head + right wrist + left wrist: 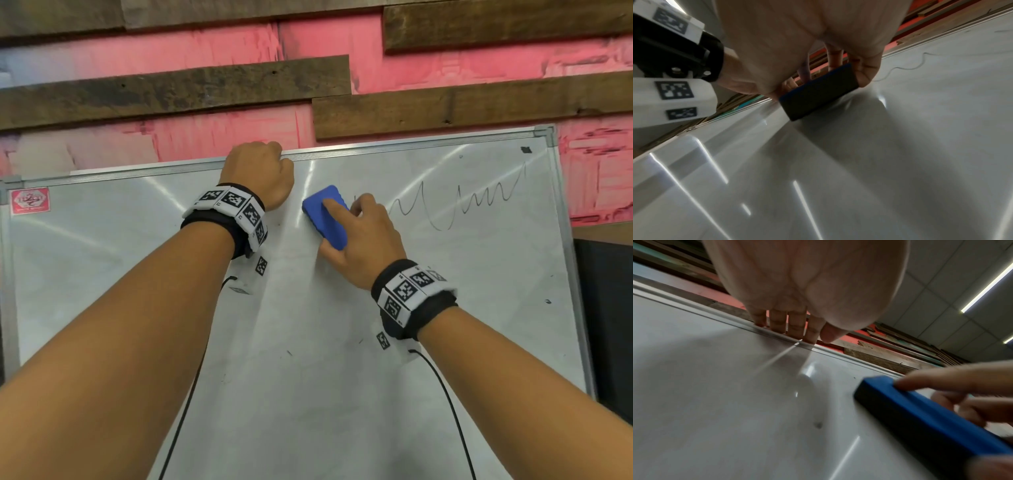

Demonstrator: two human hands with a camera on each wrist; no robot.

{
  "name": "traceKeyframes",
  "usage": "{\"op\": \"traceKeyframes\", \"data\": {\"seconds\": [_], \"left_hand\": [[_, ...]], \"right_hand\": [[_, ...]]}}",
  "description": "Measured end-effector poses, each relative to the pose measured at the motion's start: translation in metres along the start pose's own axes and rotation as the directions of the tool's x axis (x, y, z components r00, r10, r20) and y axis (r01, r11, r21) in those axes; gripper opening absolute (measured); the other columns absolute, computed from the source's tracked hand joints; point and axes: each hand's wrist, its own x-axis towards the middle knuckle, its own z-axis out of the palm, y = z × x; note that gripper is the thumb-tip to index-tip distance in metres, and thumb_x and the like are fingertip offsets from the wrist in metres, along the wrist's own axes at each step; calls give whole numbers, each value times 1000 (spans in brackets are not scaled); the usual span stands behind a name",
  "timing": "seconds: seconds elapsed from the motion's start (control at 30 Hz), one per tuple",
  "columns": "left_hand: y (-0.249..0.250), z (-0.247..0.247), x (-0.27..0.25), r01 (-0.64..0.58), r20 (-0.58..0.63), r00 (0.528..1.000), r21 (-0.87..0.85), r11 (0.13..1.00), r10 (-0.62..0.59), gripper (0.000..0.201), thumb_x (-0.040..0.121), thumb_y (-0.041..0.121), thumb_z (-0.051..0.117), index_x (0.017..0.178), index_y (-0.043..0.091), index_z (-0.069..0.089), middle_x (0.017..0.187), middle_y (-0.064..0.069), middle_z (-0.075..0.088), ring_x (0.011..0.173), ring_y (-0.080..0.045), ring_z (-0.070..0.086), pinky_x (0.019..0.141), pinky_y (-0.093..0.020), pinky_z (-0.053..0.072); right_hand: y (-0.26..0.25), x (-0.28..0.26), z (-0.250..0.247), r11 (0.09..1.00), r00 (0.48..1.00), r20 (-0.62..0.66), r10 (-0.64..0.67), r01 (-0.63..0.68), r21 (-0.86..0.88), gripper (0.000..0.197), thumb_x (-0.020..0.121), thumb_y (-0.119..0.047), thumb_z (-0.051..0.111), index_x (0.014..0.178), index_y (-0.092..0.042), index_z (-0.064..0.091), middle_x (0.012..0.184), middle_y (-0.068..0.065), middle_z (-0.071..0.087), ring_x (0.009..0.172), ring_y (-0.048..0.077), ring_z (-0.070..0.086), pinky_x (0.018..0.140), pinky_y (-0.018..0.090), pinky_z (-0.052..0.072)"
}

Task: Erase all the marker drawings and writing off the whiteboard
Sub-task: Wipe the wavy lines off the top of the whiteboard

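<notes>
A whiteboard (308, 342) leans against the wall, with a thin black scribble (455, 202) across its upper right. My right hand (363, 236) grips a blue eraser (325, 214) and holds its dark pad flat on the board, just left of the scribble. In the right wrist view the eraser (818, 92) sits between thumb and fingers, with the scribble (906, 66) to its right. My left hand (260, 171) curls its fingers (795, 324) over the board's top frame (719, 319), left of the eraser (920, 417).
A red sticker (30, 200) sits at the board's top left corner. Small dark marks (525, 149) dot the right side. Behind stands a pink wall with wooden planks (462, 113). A dark object (606, 308) is beside the board's right edge. Black cables (445, 394) hang from both wristbands.
</notes>
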Motion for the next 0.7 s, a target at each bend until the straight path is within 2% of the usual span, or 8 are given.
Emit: {"op": "traceKeyframes", "data": {"seconds": [0.1,0.27,0.3,0.37,0.43,0.53,0.63,0.7], "left_hand": [[0,-2,0,-11,-18,1000,-5,1000,11,31,91,24,31,78,4,51,80,-20,57,72,-34,46,64,-37,30],[-4,7,4,-48,-49,998,-12,999,47,41,81,30,20,81,6,52,74,-20,57,67,-36,48,65,-42,36],[-5,10,4,-45,-50,998,8,999,45,44,80,33,17,84,8,53,73,-18,56,67,-36,48,67,-41,38],[-5,17,4,-27,-28,999,76,997,29,57,79,39,13,103,15,58,77,-12,53,77,-36,52,79,-43,40],[-4,21,5,-4,-6,1000,106,994,4,60,79,39,15,118,22,57,81,-9,48,86,-36,52,89,-47,38],[-1,19,4,6,-15,1000,84,996,-5,59,78,39,16,116,21,58,85,-12,51,88,-35,50,95,-49,38],[3,19,0,22,-63,998,74,997,-18,51,83,36,26,117,18,60,98,-17,57,91,-36,51,100,-50,36],[7,19,-1,31,-96,995,51,998,-26,46,83,35,30,109,13,62,96,-16,56,91,-35,50,101,-51,36]], "right_hand": [[-9,21,-1,1000,1000,-27,3,-3,7,59,87,-49,57,142,-33,41,113,4,38,99,25,42,74,39,53],[-4,7,2,1000,999,-37,-8,9,26,60,86,-49,60,141,-33,43,111,3,38,98,24,42,73,37,52],[0,-3,3,999,999,-31,-11,12,29,61,85,-49,61,141,-32,44,110,2,38,98,23,42,72,36,52],[10,-24,5,999,1000,-14,-23,23,24,62,83,-50,62,140,-32,45,107,0,38,94,21,42,68,34,51],[24,-41,6,1000,1000,-13,-21,21,16,61,80,-50,63,137,-33,48,105,-1,38,90,19,42,63,34,52],[45,-45,1,998,997,-44,56,-56,8,61,79,-50,63,136,-34,47,107,-1,39,90,19,43,65,35,53],[54,-35,-7,988,986,-62,155,-155,1,65,83,-52,62,141,-33,42,111,0,37,94,18,42,72,32,49],[51,-35,-7,991,990,-55,132,-132,4,65,83,-53,61,141,-32,41,108,0,36,92,19,44,70,31,48]]}}
